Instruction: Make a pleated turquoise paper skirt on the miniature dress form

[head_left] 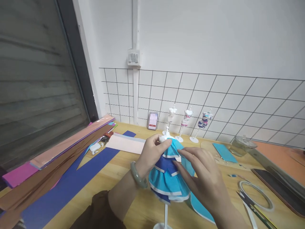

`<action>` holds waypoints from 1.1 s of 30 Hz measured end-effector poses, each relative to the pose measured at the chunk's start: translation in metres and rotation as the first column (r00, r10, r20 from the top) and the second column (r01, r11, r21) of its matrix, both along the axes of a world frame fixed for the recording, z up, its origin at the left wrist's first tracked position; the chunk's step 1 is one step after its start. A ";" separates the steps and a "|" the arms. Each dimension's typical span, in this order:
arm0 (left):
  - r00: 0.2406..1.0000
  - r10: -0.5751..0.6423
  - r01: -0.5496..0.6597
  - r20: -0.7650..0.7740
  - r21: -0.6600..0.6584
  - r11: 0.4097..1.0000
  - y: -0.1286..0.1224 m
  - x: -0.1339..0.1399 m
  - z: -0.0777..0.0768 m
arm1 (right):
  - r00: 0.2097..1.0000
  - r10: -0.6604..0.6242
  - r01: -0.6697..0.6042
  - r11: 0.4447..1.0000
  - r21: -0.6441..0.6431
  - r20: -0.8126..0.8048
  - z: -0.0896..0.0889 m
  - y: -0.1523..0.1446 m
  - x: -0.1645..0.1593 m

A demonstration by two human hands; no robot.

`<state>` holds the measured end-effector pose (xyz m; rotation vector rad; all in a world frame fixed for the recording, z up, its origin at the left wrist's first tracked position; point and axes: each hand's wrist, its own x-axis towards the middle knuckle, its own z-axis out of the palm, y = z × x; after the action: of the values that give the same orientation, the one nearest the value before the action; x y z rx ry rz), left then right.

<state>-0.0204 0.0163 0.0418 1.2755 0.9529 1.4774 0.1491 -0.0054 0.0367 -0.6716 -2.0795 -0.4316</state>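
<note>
A small white dress form [166, 208] stands in front of me, wearing a tiered paper dress [164, 184] in light blue and dark blue with white edges. My left hand [151, 151] grips the dress at the form's chest, its thumb pressing the light-blue top layer. At the dress's right side, my right hand [203, 171] has its thumb and index finger on the edge of the upper tier, around a pale bit of paper. Its other fingers are bent and partly hidden. A light-blue paper piece [201, 205] lies beneath my right hand.
Against the wall stand three small dress forms [188, 116] and a phone [152, 121]. Coloured paper sheets [71, 184] cover the left side. Scissors [258, 211], a tape roll [269, 205], a dark phone [278, 187] and a glass jar [243, 144] are on the right.
</note>
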 end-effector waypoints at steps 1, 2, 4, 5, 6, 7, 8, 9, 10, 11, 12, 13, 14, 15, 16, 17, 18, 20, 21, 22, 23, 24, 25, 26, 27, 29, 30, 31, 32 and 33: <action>1.000 -0.003 0.003 -0.011 0.002 1.000 -0.001 0.001 0.000 | 1.000 -0.015 0.015 0.999 0.035 -0.003 -0.001 0.001 -0.001; 1.000 -0.006 0.006 -0.024 0.002 1.000 -0.001 0.001 -0.001 | 0.999 -0.032 0.032 0.997 0.067 -0.004 -0.001 0.001 -0.003; 0.999 -0.006 0.006 -0.049 0.001 1.000 -0.001 0.002 -0.002 | 0.998 -0.060 0.060 0.991 0.120 0.000 -0.001 0.000 -0.004; 0.998 -0.006 0.006 -0.058 0.003 1.000 -0.002 0.002 -0.002 | 0.998 -0.068 0.067 0.987 0.144 0.005 0.000 -0.001 -0.005; 0.998 -0.008 0.008 -0.064 0.008 1.000 -0.002 0.002 -0.002 | 0.997 -0.072 0.069 0.984 0.166 0.011 0.001 -0.003 -0.006; 0.998 -0.011 0.011 -0.066 0.014 1.000 -0.002 0.002 -0.003 | 0.997 -0.073 0.068 0.981 0.184 0.016 0.002 -0.004 -0.006; 0.998 -0.014 0.015 -0.068 0.017 1.000 -0.002 0.002 -0.003 | 0.997 -0.073 0.068 0.978 0.197 0.018 0.002 -0.005 -0.007; 0.997 -0.019 0.020 -0.070 0.018 1.000 -0.002 0.001 -0.003 | 0.997 -0.074 0.069 0.977 0.203 0.019 0.003 -0.005 -0.007; 0.997 -0.022 0.023 -0.072 0.015 1.000 -0.002 0.001 -0.003 | 0.997 -0.076 0.070 0.976 0.206 0.019 0.003 -0.006 -0.008; 0.997 -0.023 0.024 -0.073 0.011 1.000 -0.002 0.001 -0.002 | 0.997 -0.078 0.072 0.975 0.208 0.021 0.003 -0.006 -0.008; 0.997 -0.022 0.023 -0.074 0.004 1.000 -0.002 0.000 -0.002 | 0.996 -0.080 0.073 0.975 0.209 0.026 0.003 -0.006 -0.008; 0.997 -0.022 0.022 -0.073 -0.002 1.000 -0.002 0.000 -0.002 | 0.996 -0.079 0.070 0.975 0.212 0.032 0.003 -0.006 -0.008; 0.997 -0.021 0.021 -0.072 -0.006 1.000 -0.002 0.000 -0.002 | 0.996 -0.076 0.066 0.974 0.216 0.039 0.003 -0.006 -0.008; 0.997 -0.019 0.018 -0.070 -0.009 1.000 -0.002 0.000 -0.001 | 0.996 -0.073 0.062 0.974 0.220 0.043 0.003 -0.006 -0.007; 0.998 -0.017 0.017 -0.068 -0.010 1.000 -0.002 -0.001 -0.001 | 0.997 -0.071 0.060 0.973 0.223 0.043 0.002 -0.006 -0.007; 0.998 -0.018 0.017 -0.067 -0.010 1.000 -0.002 -0.001 -0.001 | 0.997 -0.071 0.060 0.973 0.224 0.041 0.002 -0.006 -0.007; 0.998 -0.017 0.016 -0.067 -0.008 1.000 -0.002 -0.001 0.000 | 0.997 -0.072 0.062 0.973 0.223 0.038 0.002 -0.006 -0.006; 0.997 -0.017 0.017 -0.069 -0.005 1.000 -0.002 -0.001 0.000 | 0.997 -0.077 0.068 0.972 0.223 0.030 0.001 -0.005 -0.005; 0.997 -0.020 0.020 -0.070 -0.003 1.000 -0.002 -0.001 0.000 | 0.996 -0.081 0.073 0.971 0.230 0.028 0.000 -0.004 -0.005; 0.997 -0.022 0.021 -0.073 -0.001 1.000 -0.002 0.000 0.000 | 0.996 -0.087 0.078 0.967 0.243 0.028 -0.001 -0.004 -0.004; 0.997 -0.021 0.021 -0.076 0.002 1.000 -0.002 0.000 0.000 | 0.995 -0.093 0.081 0.963 0.256 0.036 -0.002 -0.003 -0.004; 0.997 -0.018 0.019 -0.080 0.006 1.000 -0.002 0.000 -0.001 | 0.994 -0.098 0.082 0.961 0.265 0.049 -0.003 -0.003 -0.003; 0.996 -0.014 0.015 -0.085 0.010 1.000 -0.002 0.000 -0.001 | 0.993 -0.098 0.077 0.961 0.267 0.066 -0.004 -0.003 -0.003; 0.996 -0.007 0.008 -0.092 0.013 1.000 -0.002 0.000 -0.001 | 0.992 -0.092 0.068 0.963 0.260 0.082 -0.004 -0.004 -0.004; 0.995 0.000 0.002 -0.098 0.016 1.000 -0.002 0.001 -0.002 | 0.993 -0.080 0.055 0.967 0.248 0.092 -0.005 -0.004 -0.004; 0.994 0.005 -0.003 -0.109 0.016 1.000 -0.002 0.001 -0.001 | 0.994 -0.056 0.034 0.973 0.227 0.094 -0.004 -0.005 -0.005; 0.994 0.008 -0.007 -0.111 0.014 1.000 -0.002 0.001 -0.001 | 0.995 -0.050 0.030 0.974 0.224 0.085 -0.004 -0.006 -0.005; 0.994 0.012 -0.010 -0.111 0.011 1.000 -0.002 0.001 0.000 | 0.996 -0.049 0.030 0.975 0.222 0.078 -0.004 -0.006 -0.006; 0.994 0.014 -0.013 -0.109 0.008 1.000 -0.002 0.000 0.000 | 0.996 -0.051 0.033 0.974 0.224 0.075 -0.004 -0.006 -0.006; 0.994 0.016 -0.016 -0.106 0.004 1.000 -0.002 0.000 0.001 | 0.996 -0.056 0.038 0.973 0.226 0.072 -0.004 -0.006 -0.006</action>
<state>-0.0202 0.0143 0.0426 1.3630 1.0329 1.4353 0.1428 -0.0116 0.0325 -0.5775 -2.0513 -0.7188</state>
